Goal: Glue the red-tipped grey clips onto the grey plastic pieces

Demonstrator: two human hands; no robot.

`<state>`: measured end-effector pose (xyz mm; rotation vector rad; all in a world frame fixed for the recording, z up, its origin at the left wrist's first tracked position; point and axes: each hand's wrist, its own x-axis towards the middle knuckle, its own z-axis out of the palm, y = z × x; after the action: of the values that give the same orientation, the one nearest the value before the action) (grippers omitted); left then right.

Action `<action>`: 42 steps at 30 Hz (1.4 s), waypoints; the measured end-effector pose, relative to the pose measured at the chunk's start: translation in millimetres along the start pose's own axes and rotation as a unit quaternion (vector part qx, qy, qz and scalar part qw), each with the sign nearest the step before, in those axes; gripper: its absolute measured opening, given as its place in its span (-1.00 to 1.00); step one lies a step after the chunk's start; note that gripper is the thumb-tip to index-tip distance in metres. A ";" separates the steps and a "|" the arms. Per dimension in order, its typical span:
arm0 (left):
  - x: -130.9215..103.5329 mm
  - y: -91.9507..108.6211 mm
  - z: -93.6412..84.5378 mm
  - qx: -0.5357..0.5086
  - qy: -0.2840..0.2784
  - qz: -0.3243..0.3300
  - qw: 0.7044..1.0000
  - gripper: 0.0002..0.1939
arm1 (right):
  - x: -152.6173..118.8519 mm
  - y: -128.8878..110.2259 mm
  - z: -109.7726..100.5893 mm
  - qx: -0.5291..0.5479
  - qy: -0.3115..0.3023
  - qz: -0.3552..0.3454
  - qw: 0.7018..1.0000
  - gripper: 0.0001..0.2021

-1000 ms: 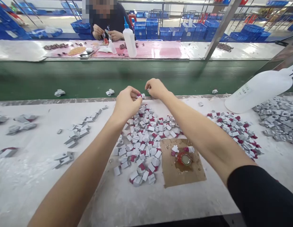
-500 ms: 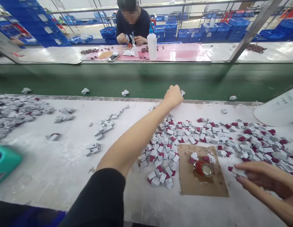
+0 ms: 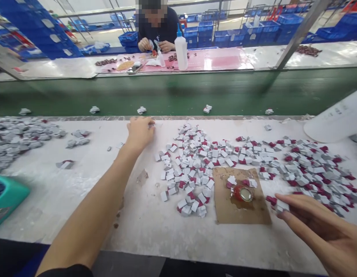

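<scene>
My left hand (image 3: 139, 132) is at the far edge of the white table, its fingers curled down. A bit of grey shows by the fingertips, but the hand hides what they hold. My right hand (image 3: 319, 227), at the lower right, pinches a small grey block with a dark red part (image 3: 282, 206). Beside it lies a brown cardboard square (image 3: 224, 213), wet in places. On the card are a red bottle cap-like container (image 3: 243, 193) and two grey-and-red pieces. A large heap of grey-and-red pieces (image 3: 192, 154) spreads around the card's far side.
A green belt (image 3: 172, 94) runs behind the table, with several pieces (image 3: 207, 109) spaced along it. More grey pieces (image 3: 19, 138) and a teal container (image 3: 9, 196) are at left. A white cylinder (image 3: 334, 119) leans in from the right. Across the belt, a co-worker (image 3: 158, 30) works beside a bottle (image 3: 181, 52).
My left hand has let go of a piece on the belt and moved left to the row of grey pieces. My right hand still holds its piece. The view has shifted slightly.
</scene>
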<state>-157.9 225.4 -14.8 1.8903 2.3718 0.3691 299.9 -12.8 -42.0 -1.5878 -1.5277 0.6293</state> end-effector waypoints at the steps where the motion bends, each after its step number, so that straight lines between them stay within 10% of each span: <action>1: 0.0 3.2 -0.2 -0.003 -0.002 0.003 1.000 -0.71 | 2.5 -9.5 3.8 0.016 -0.024 -0.002 1.000 -0.78; 16: -141.5 -26.8 -7.8 -0.037 0.037 0.035 0.998 -0.72 | 12.2 -32.9 38.6 0.094 -0.050 0.007 0.994 -0.79; 27: -124.9 -48.0 -18.1 -0.155 -0.128 -0.070 0.977 -0.71 | 26.2 -43.7 36.8 0.279 -0.035 0.068 0.957 -0.71; 33: -159.0 19.9 -36.2 -0.313 -0.013 -0.019 0.949 -0.73 | 32.7 -53.2 42.1 0.354 -0.066 0.092 0.928 -0.79; 38: -187.6 102.7 -24.7 -0.547 -0.204 0.075 0.808 -0.84 | 36.9 -66.2 47.3 0.392 -0.090 0.067 0.913 -0.78; 42: -191.8 132.4 -14.4 -0.624 -0.271 0.092 0.727 -0.90 | 38.4 -72.0 48.7 0.413 -0.086 0.063 0.904 -0.78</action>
<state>9.0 65.0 15.2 1.2135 0.9666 0.9406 225.0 29.5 -1.6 -0.9816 -1.0382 1.3114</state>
